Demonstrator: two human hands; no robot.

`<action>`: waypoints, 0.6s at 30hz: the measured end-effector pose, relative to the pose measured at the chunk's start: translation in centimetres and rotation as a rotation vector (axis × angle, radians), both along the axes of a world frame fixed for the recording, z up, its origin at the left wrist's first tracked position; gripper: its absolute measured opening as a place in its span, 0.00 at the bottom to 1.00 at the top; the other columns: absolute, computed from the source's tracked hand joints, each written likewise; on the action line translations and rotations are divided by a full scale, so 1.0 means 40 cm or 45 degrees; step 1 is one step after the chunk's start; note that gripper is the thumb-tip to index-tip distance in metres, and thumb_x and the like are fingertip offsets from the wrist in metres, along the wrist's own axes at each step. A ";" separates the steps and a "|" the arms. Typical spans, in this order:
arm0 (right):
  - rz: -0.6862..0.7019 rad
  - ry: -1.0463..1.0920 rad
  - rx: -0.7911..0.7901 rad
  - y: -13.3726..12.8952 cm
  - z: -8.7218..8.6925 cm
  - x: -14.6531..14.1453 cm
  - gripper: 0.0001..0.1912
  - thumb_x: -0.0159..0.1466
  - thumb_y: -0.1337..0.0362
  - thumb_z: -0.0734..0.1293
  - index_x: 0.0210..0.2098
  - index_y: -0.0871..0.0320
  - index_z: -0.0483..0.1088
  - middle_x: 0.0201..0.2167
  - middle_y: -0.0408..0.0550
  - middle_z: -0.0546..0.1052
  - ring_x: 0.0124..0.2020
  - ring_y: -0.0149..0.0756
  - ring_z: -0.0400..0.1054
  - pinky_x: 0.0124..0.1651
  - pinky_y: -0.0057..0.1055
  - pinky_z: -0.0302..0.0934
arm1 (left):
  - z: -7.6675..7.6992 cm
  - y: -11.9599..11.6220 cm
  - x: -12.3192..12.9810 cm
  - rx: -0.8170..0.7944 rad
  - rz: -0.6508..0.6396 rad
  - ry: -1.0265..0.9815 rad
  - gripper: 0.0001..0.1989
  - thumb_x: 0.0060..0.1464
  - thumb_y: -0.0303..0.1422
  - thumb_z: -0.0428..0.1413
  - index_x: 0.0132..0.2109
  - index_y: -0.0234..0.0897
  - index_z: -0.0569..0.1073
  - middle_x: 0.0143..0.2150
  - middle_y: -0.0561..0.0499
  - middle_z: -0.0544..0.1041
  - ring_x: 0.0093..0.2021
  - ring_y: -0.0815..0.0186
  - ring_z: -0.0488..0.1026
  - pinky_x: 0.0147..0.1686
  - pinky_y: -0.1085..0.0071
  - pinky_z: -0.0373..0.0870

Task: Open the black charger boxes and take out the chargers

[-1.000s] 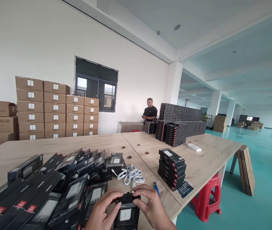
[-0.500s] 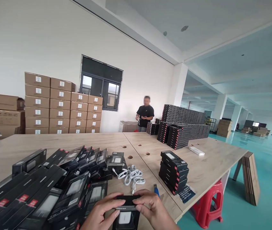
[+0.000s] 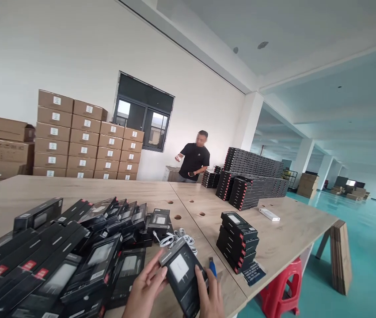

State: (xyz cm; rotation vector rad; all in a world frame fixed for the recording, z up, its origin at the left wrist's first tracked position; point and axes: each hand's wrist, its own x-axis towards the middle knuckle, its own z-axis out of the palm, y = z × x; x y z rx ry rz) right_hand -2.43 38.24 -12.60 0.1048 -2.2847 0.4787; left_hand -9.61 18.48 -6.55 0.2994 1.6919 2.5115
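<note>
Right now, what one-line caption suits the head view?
Left hand and right hand hold a black windowed box at a wooden table, near white cables.

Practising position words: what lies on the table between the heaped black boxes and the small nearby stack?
In the head view: white cables, partly behind the held box, and a blue object.

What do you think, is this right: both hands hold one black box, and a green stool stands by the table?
The stool is red, not green, as the head view shows. The left hand and right hand do hold one black box.
</note>
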 end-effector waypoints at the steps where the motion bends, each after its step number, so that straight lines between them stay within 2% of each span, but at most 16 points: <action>1: -0.001 0.015 -0.014 0.030 0.030 -0.001 0.55 0.50 0.65 0.74 0.73 0.48 0.50 0.65 0.61 0.63 0.63 0.70 0.61 0.60 0.61 0.63 | -0.019 0.007 -0.001 -0.025 -0.013 0.066 0.45 0.46 0.55 0.66 0.67 0.44 0.66 0.63 0.42 0.75 0.64 0.49 0.70 0.58 0.58 0.75; 2: -0.011 0.024 -0.033 0.069 0.068 -0.004 0.53 0.50 0.66 0.72 0.73 0.49 0.51 0.66 0.60 0.61 0.64 0.68 0.60 0.63 0.60 0.60 | -0.043 0.011 -0.002 -0.080 -0.012 0.138 0.43 0.49 0.54 0.64 0.68 0.46 0.64 0.65 0.43 0.73 0.65 0.50 0.69 0.60 0.57 0.72; 4: -0.072 0.039 -0.090 0.170 0.161 -0.017 0.47 0.54 0.64 0.69 0.71 0.50 0.54 0.66 0.59 0.59 0.66 0.63 0.58 0.65 0.58 0.58 | -0.101 0.015 -0.007 -0.261 0.000 0.264 0.38 0.52 0.52 0.62 0.67 0.46 0.66 0.66 0.43 0.71 0.65 0.50 0.69 0.63 0.56 0.69; 7: -0.223 0.071 -0.188 0.347 0.317 -0.062 0.39 0.55 0.56 0.69 0.66 0.53 0.62 0.59 0.58 0.64 0.62 0.59 0.61 0.65 0.55 0.57 | -0.180 0.016 -0.013 -0.520 0.026 0.370 0.31 0.51 0.46 0.61 0.62 0.43 0.72 0.64 0.42 0.73 0.62 0.50 0.72 0.61 0.55 0.70; 9: -0.310 0.023 -0.242 0.451 0.397 -0.104 0.39 0.53 0.53 0.69 0.63 0.55 0.66 0.56 0.57 0.66 0.61 0.57 0.62 0.66 0.52 0.55 | -0.209 0.017 -0.016 -0.610 0.026 0.382 0.29 0.50 0.42 0.59 0.60 0.43 0.74 0.62 0.42 0.75 0.60 0.51 0.74 0.60 0.56 0.71; 10: -0.335 -0.050 -0.289 0.492 0.422 -0.124 0.39 0.52 0.52 0.70 0.62 0.54 0.68 0.55 0.56 0.67 0.61 0.57 0.62 0.66 0.51 0.54 | -0.215 0.017 -0.018 -0.637 0.016 0.382 0.28 0.50 0.41 0.58 0.59 0.43 0.74 0.61 0.43 0.76 0.59 0.51 0.74 0.59 0.56 0.72; 11: -0.347 -0.126 -0.335 0.524 0.436 -0.142 0.38 0.50 0.52 0.70 0.60 0.54 0.69 0.53 0.55 0.69 0.60 0.56 0.62 0.66 0.51 0.54 | -0.217 0.017 -0.020 -0.654 -0.004 0.382 0.27 0.49 0.40 0.58 0.58 0.43 0.75 0.60 0.43 0.76 0.58 0.52 0.75 0.59 0.57 0.72; 13: -0.354 -0.235 -0.392 0.563 0.434 -0.168 0.38 0.45 0.52 0.72 0.56 0.55 0.72 0.49 0.53 0.70 0.58 0.57 0.64 0.65 0.51 0.56 | -0.213 0.016 -0.022 -0.655 -0.038 0.380 0.25 0.48 0.40 0.58 0.55 0.44 0.76 0.59 0.45 0.77 0.56 0.52 0.76 0.58 0.59 0.73; 15: -0.347 -0.271 -0.411 0.579 0.410 -0.181 0.39 0.43 0.51 0.73 0.54 0.55 0.73 0.47 0.52 0.71 0.57 0.57 0.65 0.64 0.51 0.58 | -0.201 0.014 -0.021 -0.651 -0.061 0.409 0.22 0.49 0.41 0.58 0.52 0.44 0.78 0.56 0.45 0.79 0.53 0.52 0.78 0.55 0.60 0.74; 18: -0.324 -0.260 -0.425 0.594 0.377 -0.185 0.39 0.42 0.52 0.73 0.54 0.54 0.73 0.49 0.52 0.69 0.59 0.54 0.64 0.65 0.48 0.57 | -0.175 0.009 -0.012 -0.682 -0.079 0.525 0.14 0.52 0.40 0.57 0.44 0.44 0.79 0.49 0.46 0.81 0.48 0.54 0.79 0.50 0.63 0.76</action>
